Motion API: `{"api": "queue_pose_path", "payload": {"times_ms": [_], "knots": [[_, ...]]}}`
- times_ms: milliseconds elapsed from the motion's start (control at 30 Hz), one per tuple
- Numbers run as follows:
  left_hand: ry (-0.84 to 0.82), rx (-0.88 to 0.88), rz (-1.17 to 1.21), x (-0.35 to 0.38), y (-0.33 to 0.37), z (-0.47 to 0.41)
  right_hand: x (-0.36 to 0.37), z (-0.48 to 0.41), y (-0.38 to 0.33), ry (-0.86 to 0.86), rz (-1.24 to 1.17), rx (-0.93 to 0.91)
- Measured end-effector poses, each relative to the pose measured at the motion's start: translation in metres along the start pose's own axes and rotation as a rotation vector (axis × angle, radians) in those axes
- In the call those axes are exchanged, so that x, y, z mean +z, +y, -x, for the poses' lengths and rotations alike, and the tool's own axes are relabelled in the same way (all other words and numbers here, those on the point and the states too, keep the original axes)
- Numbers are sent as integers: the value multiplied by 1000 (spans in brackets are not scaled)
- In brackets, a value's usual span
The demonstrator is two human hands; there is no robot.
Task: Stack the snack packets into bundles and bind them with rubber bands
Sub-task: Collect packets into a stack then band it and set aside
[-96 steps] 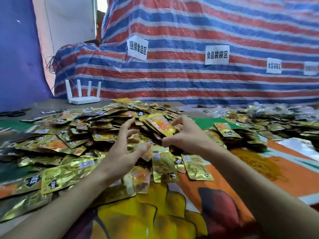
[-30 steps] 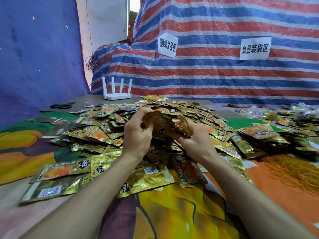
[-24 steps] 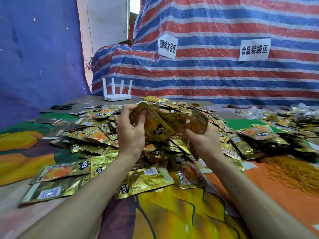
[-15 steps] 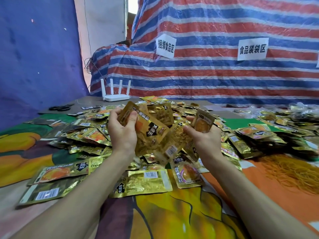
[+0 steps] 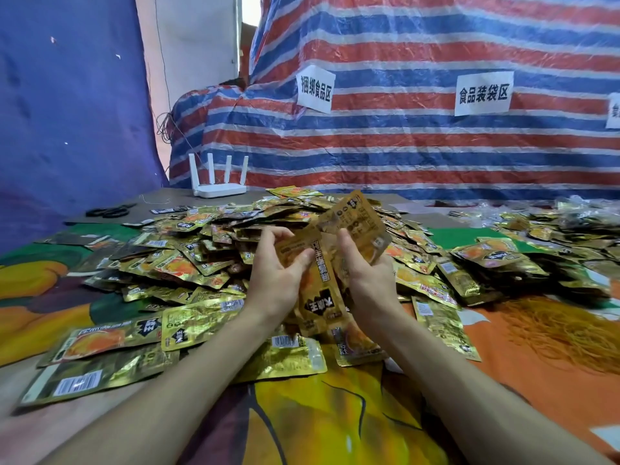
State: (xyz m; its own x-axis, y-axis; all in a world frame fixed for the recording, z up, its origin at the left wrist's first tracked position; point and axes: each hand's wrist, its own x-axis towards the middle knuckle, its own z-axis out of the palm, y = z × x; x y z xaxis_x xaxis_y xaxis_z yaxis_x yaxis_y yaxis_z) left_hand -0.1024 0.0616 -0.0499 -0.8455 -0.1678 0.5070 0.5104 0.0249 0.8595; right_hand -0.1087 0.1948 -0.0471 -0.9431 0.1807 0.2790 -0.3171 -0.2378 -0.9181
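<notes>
Dozens of gold foil snack packets (image 5: 201, 260) lie in a loose heap across the middle of the frame, on a table cloth (image 5: 318, 424) printed in yellow, orange and green. Just below centre, both hands hold a small handful lifted clear of the heap. The left hand (image 5: 275, 280) curls round the held packets (image 5: 320, 290) with its thumb pressed on the front one. The right hand (image 5: 365, 280) wraps its fingers round the same handful from the other side. One packet of the handful fans out above the right hand, its printed back facing the camera.

The front held packet carries a black badge with white characters, seen upside down; one reads 王, and the smaller print is too blurred to read. Packets at lower left show an orange picture on the face, or a white barcode label (image 5: 77, 384) on the back.

A second heap of packets (image 5: 536, 236) lies at centre right. Below it, at the right edge, is a tangle of yellow rubber bands (image 5: 563, 330).

A red, white and blue striped tarp (image 5: 402, 146) fills the upper right. It bears a white sign reading 捆绑食品区 (image 5: 315, 88) and another reading 食品装袋区 (image 5: 483, 94). A white router (image 5: 218, 182) with four aerials stands at the table's far edge, with black scissors (image 5: 107, 211) to its left.
</notes>
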Motion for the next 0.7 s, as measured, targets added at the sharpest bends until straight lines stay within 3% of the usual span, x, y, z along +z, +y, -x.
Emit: {"api": "queue_pose_path", "payload": {"times_ms": [267,467,700], "knots": [[-229,71,-119,-1,-1,6,-6,0,-6,21,-28,-139],[-141,22,-315,-2,-3,7,-12,-1,-11,-10,3,-246],[-139,-43,-319,-6,3,9,-18,-1,-21,-117,-38,-271]]}}
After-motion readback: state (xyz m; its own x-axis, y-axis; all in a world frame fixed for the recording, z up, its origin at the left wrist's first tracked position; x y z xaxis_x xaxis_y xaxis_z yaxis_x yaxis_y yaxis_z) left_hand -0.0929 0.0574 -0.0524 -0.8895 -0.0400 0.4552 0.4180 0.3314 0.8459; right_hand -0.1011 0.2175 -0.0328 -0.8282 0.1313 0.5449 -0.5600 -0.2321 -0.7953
